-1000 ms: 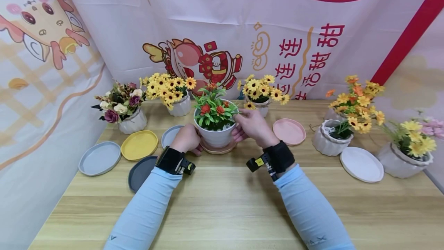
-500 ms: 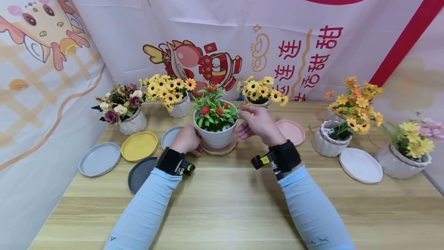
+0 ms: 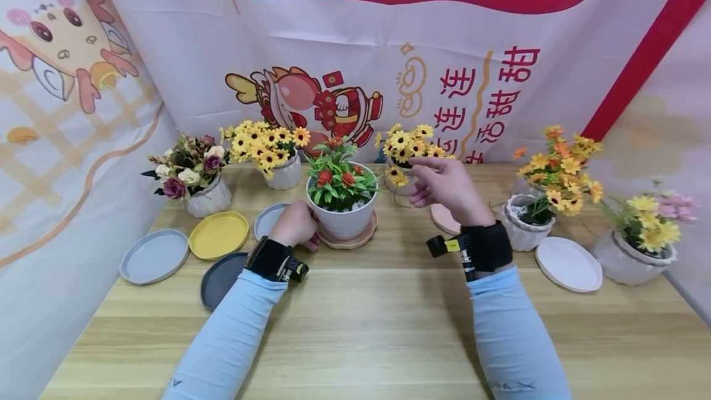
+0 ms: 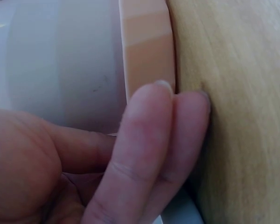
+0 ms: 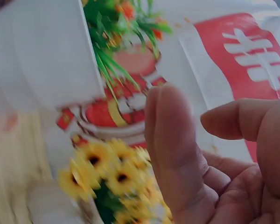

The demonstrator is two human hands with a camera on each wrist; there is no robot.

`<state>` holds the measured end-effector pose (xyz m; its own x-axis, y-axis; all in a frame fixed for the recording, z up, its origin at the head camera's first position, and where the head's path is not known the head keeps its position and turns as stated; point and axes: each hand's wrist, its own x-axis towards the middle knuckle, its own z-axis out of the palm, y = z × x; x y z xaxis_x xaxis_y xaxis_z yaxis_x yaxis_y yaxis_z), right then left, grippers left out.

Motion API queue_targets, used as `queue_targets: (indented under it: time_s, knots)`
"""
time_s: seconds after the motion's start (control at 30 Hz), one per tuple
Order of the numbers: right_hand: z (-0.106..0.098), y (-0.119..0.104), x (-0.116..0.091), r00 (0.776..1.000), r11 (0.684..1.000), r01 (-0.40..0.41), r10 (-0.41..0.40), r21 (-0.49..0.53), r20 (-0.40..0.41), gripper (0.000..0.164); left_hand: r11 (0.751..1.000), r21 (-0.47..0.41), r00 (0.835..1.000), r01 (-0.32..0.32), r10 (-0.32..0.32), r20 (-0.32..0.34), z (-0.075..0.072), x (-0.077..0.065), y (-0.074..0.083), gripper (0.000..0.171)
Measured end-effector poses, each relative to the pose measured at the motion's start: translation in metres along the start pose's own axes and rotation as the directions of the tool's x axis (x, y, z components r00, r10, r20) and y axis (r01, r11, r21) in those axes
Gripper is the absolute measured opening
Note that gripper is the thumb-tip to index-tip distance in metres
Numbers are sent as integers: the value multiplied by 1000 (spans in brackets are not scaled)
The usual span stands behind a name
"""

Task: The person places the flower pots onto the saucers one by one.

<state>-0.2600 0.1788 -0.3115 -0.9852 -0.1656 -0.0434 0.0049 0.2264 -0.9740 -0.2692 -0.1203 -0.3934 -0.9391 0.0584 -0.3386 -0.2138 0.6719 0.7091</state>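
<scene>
A white pot (image 3: 340, 222) with red flowers (image 3: 335, 179) and green leaves stands upright on a pinkish saucer (image 3: 363, 236), near the table's middle. My left hand (image 3: 296, 224) pinches the left edge of that saucer. In the left wrist view two fingertips lie against the saucer's outer wall (image 4: 149, 56), while another digit reaches in beside the pot. Raised to the right of the pot, my right hand (image 3: 451, 187) has loosely extended fingers and holds nothing. Behind it, a pot of yellow flowers (image 3: 408, 147) is partly hidden, as is a pink saucer (image 3: 444, 219).
To the left lie yellow (image 3: 219, 235), light blue (image 3: 154, 256), dark grey (image 3: 222, 279) and blue-grey saucers (image 3: 269, 220). Potted flowers (image 3: 201, 181) line the back left. At right are a white saucer (image 3: 569, 264) and more flower pots (image 3: 630, 258). A printed cloth (image 3: 311, 29) hangs behind.
My right hand has left the white pot's side and moved right, now overlapping the pink saucer. My left hand stays at the saucer under the pot.
</scene>
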Motion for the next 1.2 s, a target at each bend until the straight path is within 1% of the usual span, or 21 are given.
queue_targets:
  time_s: [0.1, 0.13, 0.2, 0.27, 0.3, 0.4, 0.47, 0.53, 0.57, 0.63, 0.7, 0.73, 0.8, 0.9, 1.03, 1.13, 1.2]
  knots:
    - [-16, 3, -4, 997, 997, 25, -30, -71, -71, 38, 1000, 6, 1000, -1, 1, -8, 0, 0, 0, 16]
    - [-22, 5, -5, 994, 993, 28, -39, -111, -103, 37, 1000, 4, 1000, -4, 4, -8, 0, 0, 0, 16]
    - [-33, 11, -7, 984, 975, 23, -60, -221, -165, 37, 1000, 3, 1000, -8, 8, -8, 0, 0, 0, 17]
    - [-44, 21, -8, 976, 942, -13, -60, -335, -209, 38, 1000, -3, 1000, -11, 11, -5, 0, 0, -1, 17]
    - [-48, 26, -9, 974, 919, -43, -49, -392, -221, 39, 1000, -5, 1000, -9, 9, -5, 1, 1, -2, 17]
    - [-57, 42, -10, 973, 826, -117, -16, -551, -229, 40, 1000, -2, 1000, 0, 0, -5, 1, 1, -3, 16]
    - [-61, 52, -10, 974, 749, -146, -6, -646, -227, 35, 1000, 4, 1000, -1, 1, -6, 0, 1, -3, 16]
    - [-63, 61, -8, 973, 667, -161, -18, -727, -232, 27, 1000, 7, 1000, -7, 7, -8, -1, 1, -3, 16]
    - [-64, 65, -7, 972, 626, -172, -18, -761, -235, 25, 1000, 6, 1000, -10, 10, -8, -1, 0, -2, 17]
    - [-66, 73, -6, 971, 555, -191, -16, -809, -240, 26, 1000, 2, 1000, -21, 21, -2, -4, -2, -2, 18]
    - [-67, 80, -4, 972, 520, -202, 4, -830, -235, 25, 1000, -10, 1000, -26, 26, 2, -8, -5, -1, 23]
    - [-67, 82, -4, 973, 512, -206, 17, -834, -230, 22, 999, -8, 999, -34, 34, 1, -11, -7, -1, 26]
    - [-68, 86, -4, 977, 515, -202, 47, -833, -208, 21, 999, -17, 999, -50, 50, -2, -20, -11, 0, 32]
    - [-67, 91, -4, 980, 510, -198, 82, -837, -181, 24, 997, -2, 996, -78, 78, -32, -34, -19, 1, 36]
    - [-67, 94, -3, 975, 484, -221, 96, -847, -200, 25, 993, 21, 988, -118, 120, -95, -56, -31, 4, 40]
    - [-67, 95, -3, 971, 477, -238, 108, -846, -212, 23, 990, 22, 978, -138, 140, -152, -72, -44, 8, 45]
    - [-68, 96, -3, 972, 481, -235, 102, -845, -212, 21, 987, 18, 968, -157, 157, -197, -81, -55, 11, 47]
